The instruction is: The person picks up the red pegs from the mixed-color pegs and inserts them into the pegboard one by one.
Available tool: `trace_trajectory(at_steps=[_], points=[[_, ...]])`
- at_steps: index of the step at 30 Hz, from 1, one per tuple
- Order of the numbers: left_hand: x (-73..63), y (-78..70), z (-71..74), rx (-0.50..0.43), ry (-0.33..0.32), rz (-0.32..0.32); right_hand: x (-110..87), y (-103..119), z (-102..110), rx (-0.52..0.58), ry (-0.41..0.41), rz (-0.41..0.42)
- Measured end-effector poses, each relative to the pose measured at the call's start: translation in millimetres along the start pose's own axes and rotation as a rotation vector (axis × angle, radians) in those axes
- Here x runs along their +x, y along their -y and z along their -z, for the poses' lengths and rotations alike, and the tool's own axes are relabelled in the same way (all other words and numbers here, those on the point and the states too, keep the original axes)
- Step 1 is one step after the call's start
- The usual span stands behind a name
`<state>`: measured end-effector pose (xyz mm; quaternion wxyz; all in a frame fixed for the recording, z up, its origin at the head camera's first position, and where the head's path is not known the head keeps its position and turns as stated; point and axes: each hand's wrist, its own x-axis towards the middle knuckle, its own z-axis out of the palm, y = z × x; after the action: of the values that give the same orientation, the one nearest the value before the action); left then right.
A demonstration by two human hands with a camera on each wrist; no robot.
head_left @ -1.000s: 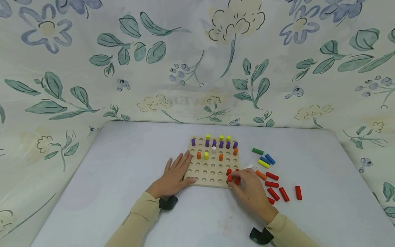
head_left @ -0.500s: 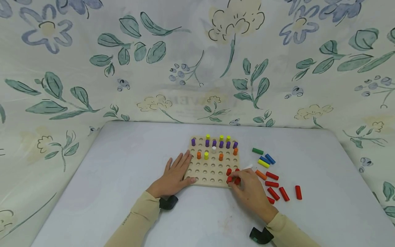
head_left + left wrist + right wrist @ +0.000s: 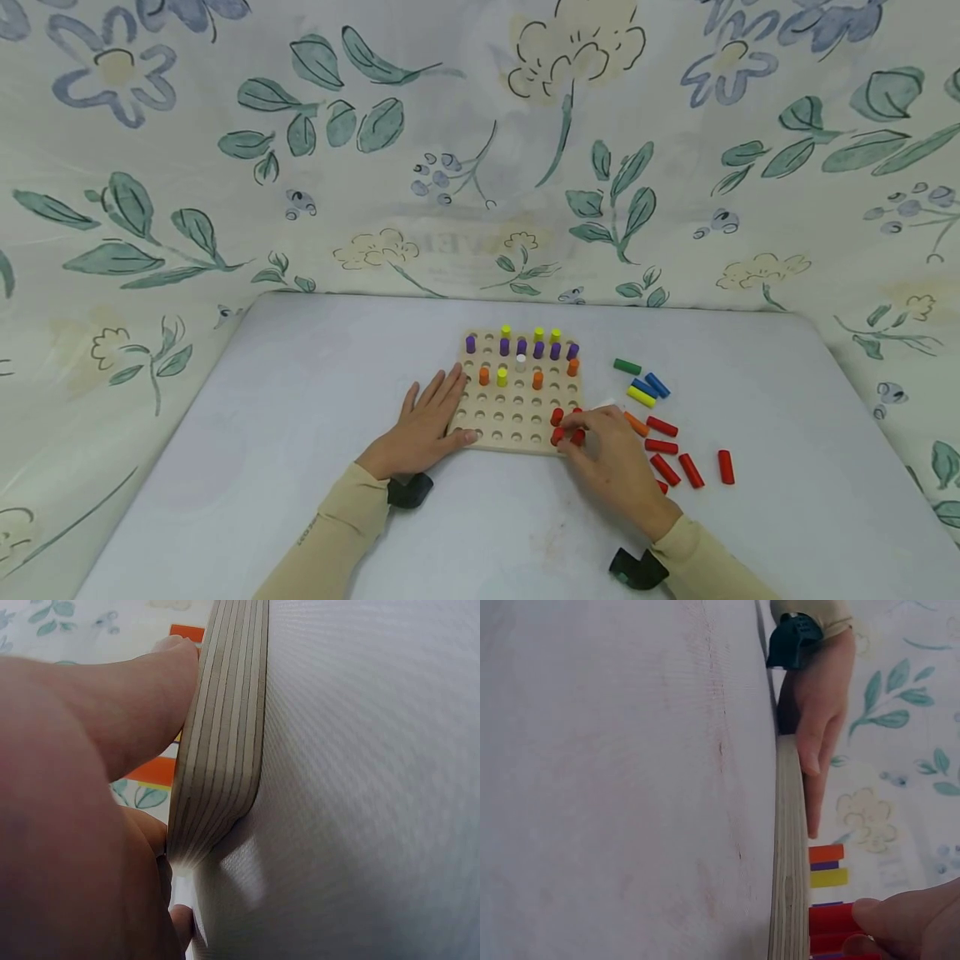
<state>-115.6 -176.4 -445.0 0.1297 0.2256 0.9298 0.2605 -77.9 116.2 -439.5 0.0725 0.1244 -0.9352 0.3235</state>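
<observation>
A wooden pegboard (image 3: 517,418) lies on the table with yellow, purple, white, orange and red pegs upright in some holes. My left hand (image 3: 422,429) rests at its left side, fingers straight and spread, thumb over the front corner; the left wrist view shows the thumb (image 3: 150,705) on the board's edge. At the front right corner, my right hand (image 3: 611,462) pinches a red peg (image 3: 557,436) that stands in the board. In the right wrist view the thumb touches the end of that red peg (image 3: 831,916). Other red pegs beside it are partly hidden by the fingers.
Right of the board lie loose pegs: a green peg (image 3: 627,367), blue ones (image 3: 657,385), a yellow peg (image 3: 641,397), an orange peg (image 3: 637,424) and several red ones (image 3: 691,471). A floral cloth (image 3: 480,167) hangs behind the white table (image 3: 300,358).
My right hand has shifted slightly to the right, covering a little more of the orange peg and a loose red peg. My left hand and the board stay put.
</observation>
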Motion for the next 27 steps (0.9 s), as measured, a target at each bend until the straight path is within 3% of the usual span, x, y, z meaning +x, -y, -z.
trace_trajectory(at_steps=[8, 17, 27], points=[[0.8, -0.4, 0.0, 0.002, 0.005, 0.004, -2.2, 1, 7, 0.016, -0.037, 0.032], [-0.1, -1.2, 0.8, -0.005, 0.000, -0.002, -3.8, 0, 22, 0.056, -0.057, 0.014], [0.4, -0.6, 0.3, -0.002, 0.005, 0.002, -7.2, -11, 38, 0.076, -0.109, 0.032]])
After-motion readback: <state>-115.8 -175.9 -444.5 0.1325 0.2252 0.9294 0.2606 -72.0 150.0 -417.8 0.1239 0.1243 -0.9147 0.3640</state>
